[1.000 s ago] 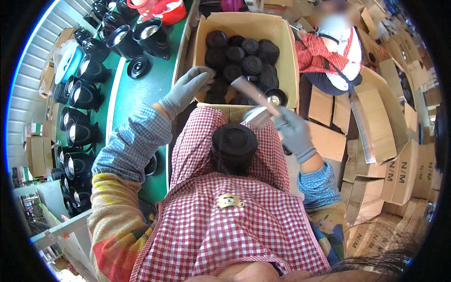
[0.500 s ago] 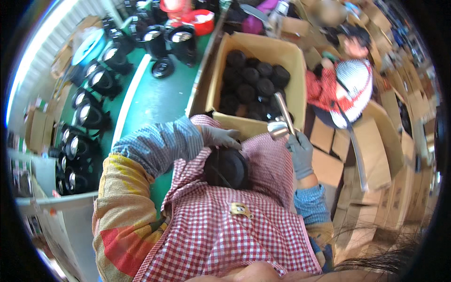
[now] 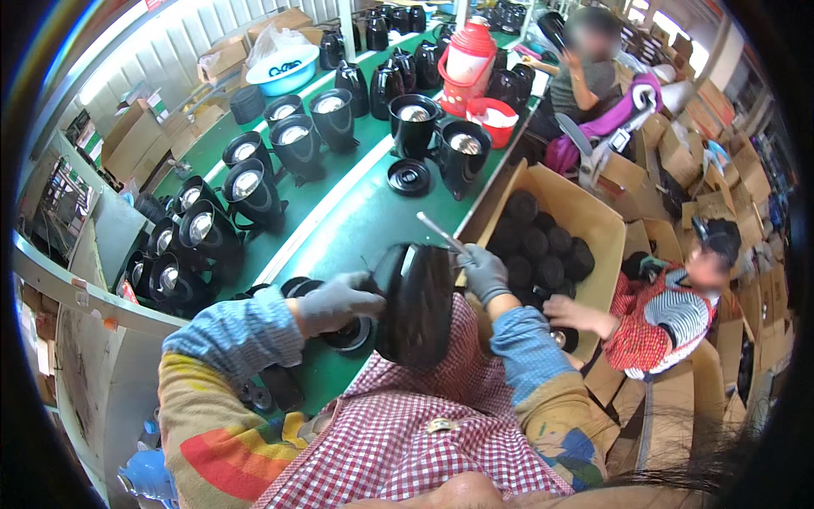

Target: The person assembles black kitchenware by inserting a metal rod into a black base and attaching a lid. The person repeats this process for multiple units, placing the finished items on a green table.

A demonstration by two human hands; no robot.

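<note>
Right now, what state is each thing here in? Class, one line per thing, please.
Black vessel: off the green table, left hand at its side
Metal tool: slanted, gripped in the right hand
Near black jugs: standing, upper ends uncovered, silver showing
Round black disc: flat on the table
Cardboard box: open, holding black parts
Blue basin: open, dark rings inside
Red flask: upright

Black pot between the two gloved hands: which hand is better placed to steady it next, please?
Probably the left hand: it is at the left side of the black pot, and no tool shows in it. The right hand is also close, but grips a metal tool, so seems less free.
</note>
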